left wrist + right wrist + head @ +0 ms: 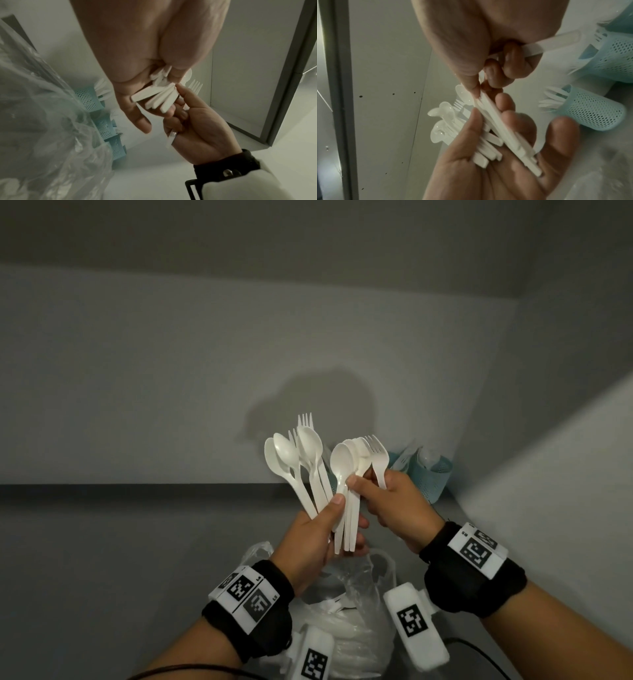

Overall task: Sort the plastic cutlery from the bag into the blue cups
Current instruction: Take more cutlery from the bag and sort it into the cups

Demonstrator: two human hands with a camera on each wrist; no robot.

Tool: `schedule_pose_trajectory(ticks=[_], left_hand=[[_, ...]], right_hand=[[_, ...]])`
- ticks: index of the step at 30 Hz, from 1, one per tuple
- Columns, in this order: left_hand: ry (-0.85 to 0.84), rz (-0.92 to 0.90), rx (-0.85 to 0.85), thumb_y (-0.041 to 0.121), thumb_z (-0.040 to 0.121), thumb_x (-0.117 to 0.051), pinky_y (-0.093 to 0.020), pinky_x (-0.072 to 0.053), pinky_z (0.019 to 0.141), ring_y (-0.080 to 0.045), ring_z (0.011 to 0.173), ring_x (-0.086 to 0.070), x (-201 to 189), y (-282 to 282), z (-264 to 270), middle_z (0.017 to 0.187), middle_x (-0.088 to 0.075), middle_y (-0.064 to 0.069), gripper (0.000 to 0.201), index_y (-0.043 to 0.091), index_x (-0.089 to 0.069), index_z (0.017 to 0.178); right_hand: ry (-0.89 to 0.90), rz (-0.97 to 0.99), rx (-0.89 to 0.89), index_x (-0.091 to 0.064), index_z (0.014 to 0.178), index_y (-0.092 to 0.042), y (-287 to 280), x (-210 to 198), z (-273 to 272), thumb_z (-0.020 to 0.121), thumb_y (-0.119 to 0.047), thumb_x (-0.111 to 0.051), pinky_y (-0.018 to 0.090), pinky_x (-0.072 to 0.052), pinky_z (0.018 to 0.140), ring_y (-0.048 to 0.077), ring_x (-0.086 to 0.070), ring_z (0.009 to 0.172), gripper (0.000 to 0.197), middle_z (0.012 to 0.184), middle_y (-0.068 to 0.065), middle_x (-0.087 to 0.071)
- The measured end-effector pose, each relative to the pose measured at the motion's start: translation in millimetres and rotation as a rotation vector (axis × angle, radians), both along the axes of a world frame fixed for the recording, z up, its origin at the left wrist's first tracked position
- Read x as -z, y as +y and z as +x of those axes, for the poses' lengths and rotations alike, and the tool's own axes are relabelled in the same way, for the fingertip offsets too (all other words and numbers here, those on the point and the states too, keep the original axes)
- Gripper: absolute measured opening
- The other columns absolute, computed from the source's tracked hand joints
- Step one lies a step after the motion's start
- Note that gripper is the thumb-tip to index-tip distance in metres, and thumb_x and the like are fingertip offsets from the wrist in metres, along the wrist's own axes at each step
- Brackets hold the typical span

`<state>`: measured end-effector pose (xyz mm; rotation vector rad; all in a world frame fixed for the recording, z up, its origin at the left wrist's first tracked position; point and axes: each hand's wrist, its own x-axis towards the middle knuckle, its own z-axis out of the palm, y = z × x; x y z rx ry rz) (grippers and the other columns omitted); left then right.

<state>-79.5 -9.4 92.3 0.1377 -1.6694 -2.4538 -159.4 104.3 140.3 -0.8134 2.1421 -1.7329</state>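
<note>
The blue cups (594, 108) stand in the counter's far right corner, white cutlery handles poking out. The clear bag (349, 594) sits at the near edge. The left hand (315, 539) thumb-clamps a fan of spoons and forks (301, 460); the right hand (394, 508) pinches several spoons (346, 463). Only the wrist views show the cups' mesh walls.

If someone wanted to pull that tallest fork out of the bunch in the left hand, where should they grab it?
Probably by the neck just below the tines of the tallest fork, pinching from above. Its head sticks up past the spoons, so that part is free, while its handle is buried in the fan that the left hand grips. Then draw it straight up along the handle.
</note>
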Motion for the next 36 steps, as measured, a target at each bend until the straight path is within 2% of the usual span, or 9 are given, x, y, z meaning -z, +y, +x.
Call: schedule_pose_trajectory(ticks=[4, 10, 14, 19, 23, 27, 31, 33, 36], left_hand=[[0.006, -0.033, -0.041, 0.032, 0.099, -0.043, -0.043, -0.058, 0.073, -0.022, 0.067, -0.062, -2, 2, -3, 0.078, -0.063, -0.013, 0.035, 0.007, -0.063, 0.113], [-0.016, -0.126, -0.035, 0.034, 0.1, -0.042, -0.029, -0.048, 0.06, -0.016, 0.063, -0.055, 1, 3, -2, 0.075, -0.06, -0.008, 0.03, 0.015, -0.066, 0.098], [-0.013, -0.16, -0.021, 0.035, 0.099, -0.043, -0.03, -0.054, 0.064, -0.018, 0.069, -0.063, 1, 3, -3, 0.079, -0.067, -0.01, 0.034, 0.012, -0.067, 0.1], [0.019, -0.152, 0.021, 0.036, 0.098, -0.042, -0.041, -0.057, 0.076, -0.028, 0.082, -0.07, 5, 3, -10, 0.096, -0.073, -0.019, 0.038, 0.01, -0.065, 0.114], [0.01, -0.165, 0.017, 0.03, 0.1, -0.04, -0.039, -0.057, 0.086, -0.027, 0.097, -0.071, 8, 3, -22, 0.105, -0.073, -0.014, 0.034, 0.012, -0.065, 0.115], [-0.058, -0.166, -0.02, 0.024, 0.1, -0.041, -0.027, -0.057, 0.073, -0.022, 0.086, -0.069, 16, -4, -43, 0.097, -0.072, -0.016, 0.032, 0.007, -0.067, 0.106], [-0.072, -0.185, -0.041, 0.02, 0.102, -0.038, -0.02, -0.044, 0.05, -0.012, 0.058, -0.055, 17, -9, -67, 0.072, -0.062, -0.007, 0.032, 0.003, -0.064, 0.102], [-0.076, -0.224, -0.057, 0.023, 0.101, -0.039, -0.021, -0.038, 0.047, -0.01, 0.051, -0.046, 18, -12, -80, 0.063, -0.054, -0.002, 0.032, 0.005, -0.065, 0.098], [-0.087, -0.213, -0.074, 0.023, 0.101, -0.041, -0.022, -0.034, 0.045, -0.01, 0.049, -0.037, 20, -14, -100, 0.058, -0.045, 0.0, 0.031, 0.004, -0.066, 0.097]], right_hand=[[0.035, -0.008, -0.054, -0.061, 0.079, -0.01, -2, -4, 2, 0.09, -0.013, -0.06, 0.004, -0.038, 0.042, -0.004, -0.053, 0.041, 0.011, 0.048, -0.012, -0.057], [-0.116, 0.157, -0.051, -0.059, 0.067, -0.018, 1, -9, -11, 0.082, -0.024, -0.07, 0.013, -0.028, 0.037, 0.001, -0.037, 0.037, 0.02, 0.05, -0.01, -0.053], [-0.173, 0.165, -0.074, -0.058, 0.065, -0.017, 5, -15, -13, 0.084, -0.024, -0.068, 0.014, -0.025, 0.036, 0.001, -0.034, 0.033, 0.022, 0.041, -0.012, -0.051], [-0.174, 0.1, -0.029, -0.063, 0.073, -0.01, 12, -9, -15, 0.086, -0.023, -0.065, 0.013, -0.028, 0.035, 0.001, -0.038, 0.033, 0.018, 0.057, -0.002, -0.055], [-0.208, 0.018, 0.019, -0.058, 0.068, -0.011, 22, -5, -24, 0.087, -0.021, -0.064, 0.014, -0.023, 0.034, 0.003, -0.031, 0.034, 0.022, 0.045, -0.004, -0.045], [-0.206, -0.095, 0.167, -0.052, 0.065, -0.013, 42, -15, -64, 0.088, -0.018, -0.063, 0.013, -0.02, 0.032, 0.002, -0.027, 0.031, 0.026, 0.04, -0.011, -0.039], [-0.128, -0.096, 0.394, -0.054, 0.066, -0.015, 65, -29, -135, 0.085, -0.02, -0.067, 0.015, -0.026, 0.032, 0.002, -0.034, 0.031, 0.023, 0.057, -0.002, -0.045], [-0.034, -0.03, 0.524, -0.052, 0.06, -0.015, 70, -29, -176, 0.084, -0.02, -0.068, 0.019, -0.037, 0.043, 0.005, -0.044, 0.037, 0.029, 0.058, 0.0, -0.049], [0.12, 0.26, 0.626, -0.056, 0.062, -0.009, 74, -7, -238, 0.086, -0.028, -0.065, 0.029, -0.038, 0.068, 0.027, -0.059, 0.069, 0.032, 0.072, 0.011, -0.06]])
